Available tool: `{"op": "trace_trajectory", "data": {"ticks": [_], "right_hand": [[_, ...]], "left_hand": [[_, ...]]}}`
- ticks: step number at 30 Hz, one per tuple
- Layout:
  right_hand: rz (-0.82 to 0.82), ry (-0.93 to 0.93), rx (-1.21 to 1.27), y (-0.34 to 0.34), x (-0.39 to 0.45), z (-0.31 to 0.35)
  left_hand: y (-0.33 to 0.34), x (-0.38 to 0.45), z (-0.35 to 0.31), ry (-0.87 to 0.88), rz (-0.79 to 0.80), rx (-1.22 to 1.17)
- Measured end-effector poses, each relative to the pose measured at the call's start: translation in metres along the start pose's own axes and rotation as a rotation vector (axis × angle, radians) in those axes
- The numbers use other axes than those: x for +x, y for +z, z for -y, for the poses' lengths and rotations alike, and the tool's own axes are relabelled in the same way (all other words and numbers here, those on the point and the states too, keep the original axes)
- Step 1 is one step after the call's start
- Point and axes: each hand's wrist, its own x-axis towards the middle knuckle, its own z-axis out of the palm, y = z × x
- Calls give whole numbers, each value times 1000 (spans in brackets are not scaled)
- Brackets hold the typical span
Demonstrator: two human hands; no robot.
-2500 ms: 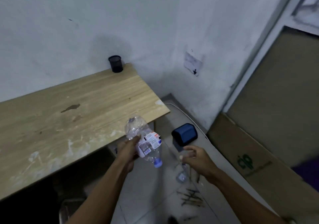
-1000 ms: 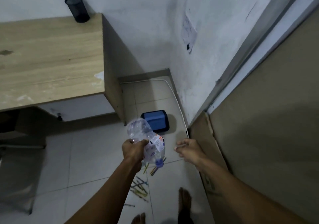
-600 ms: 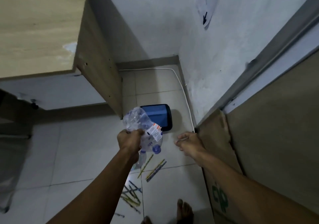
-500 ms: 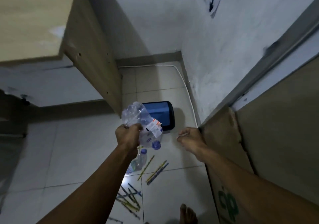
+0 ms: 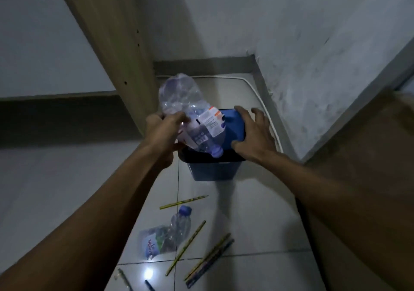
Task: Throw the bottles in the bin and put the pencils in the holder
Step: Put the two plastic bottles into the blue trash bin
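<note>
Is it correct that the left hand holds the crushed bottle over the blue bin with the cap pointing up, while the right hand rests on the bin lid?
Not quite. In the head view the crushed bottle in the left hand has its cap pointing down, toward the open blue bin. The rest stands: the right hand rests on the bin lid.

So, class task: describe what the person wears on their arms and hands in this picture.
Nothing is worn. The left hand and right hand are bare: no gloves, rings, watch or bands show. Both forearms are bare as far as the picture's edge, with no sleeve in view. Any marks are too dim to tell.
</note>
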Motion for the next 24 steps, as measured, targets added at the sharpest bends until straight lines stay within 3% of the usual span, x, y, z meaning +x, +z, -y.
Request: {"op": "trace_trajectory", "data": {"ticks": [5,12,16,24], "right_hand": [[-150,-123,135,29,10,-20],[-376,-153,15,40,11,-22],[-425,-162,-51,43,15,-22],[-346,-280,-52,34,22,-36]], "left_hand": [[1,15,26,78,48,-101],[9,22,50,226,82,-144],[12,27,75,359,161,89],[15,39,101,747,57,633]]}}
